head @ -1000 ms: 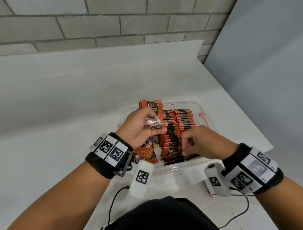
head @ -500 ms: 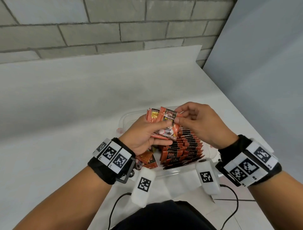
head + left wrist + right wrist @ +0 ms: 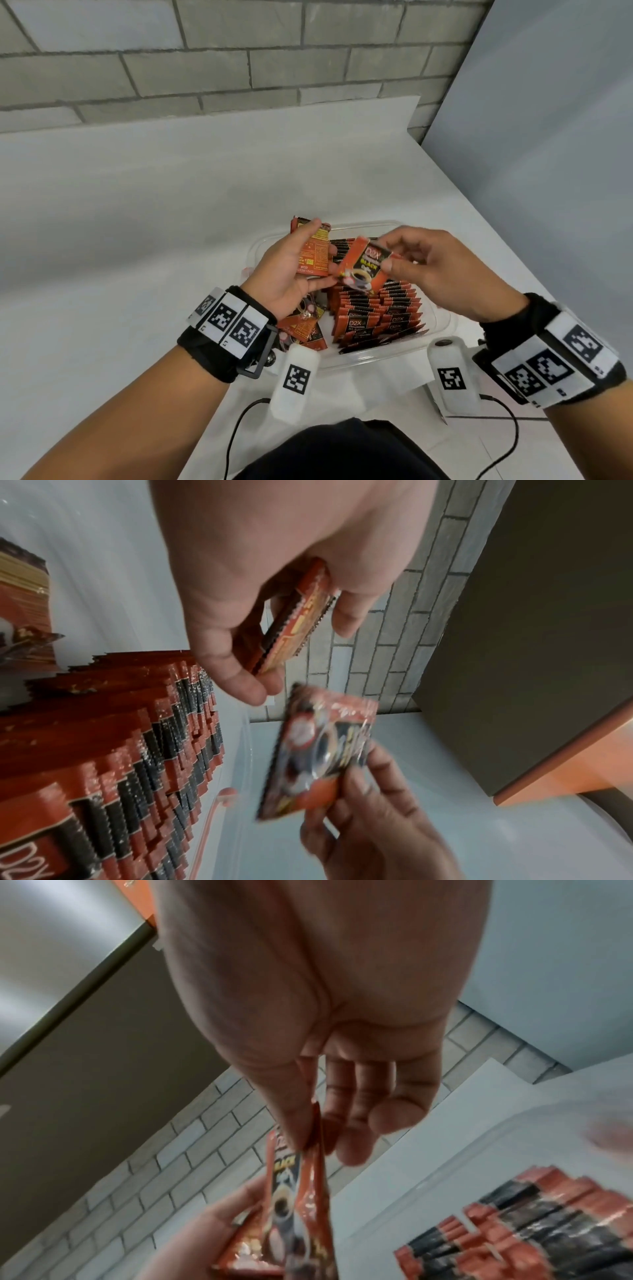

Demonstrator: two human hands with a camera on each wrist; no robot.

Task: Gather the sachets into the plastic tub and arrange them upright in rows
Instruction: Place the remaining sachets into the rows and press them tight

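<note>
A clear plastic tub (image 3: 442, 329) sits on the white table near me, with rows of orange-and-black sachets (image 3: 376, 308) standing upright in its right part. Loose sachets (image 3: 301, 329) lie in its left part. My left hand (image 3: 291, 270) grips a small stack of sachets (image 3: 313, 253) above the tub, seen edge-on as the stack (image 3: 294, 623) in the left wrist view. My right hand (image 3: 421, 267) pinches a single sachet (image 3: 363, 270) by its edge between thumb and forefinger, just right of the stack; the sachet (image 3: 318, 756) is blurred in the left wrist view.
The white table (image 3: 171, 222) stretches left and back to a grey brick wall (image 3: 239, 58). A pale panel (image 3: 548, 154) stands along the right side. Cables (image 3: 239, 435) trail from the wrist cameras over the table's near edge.
My right hand rose from the upright rows to the left hand's stack and drew one sachet off to the right. The left hand turned its stack printed back up.
</note>
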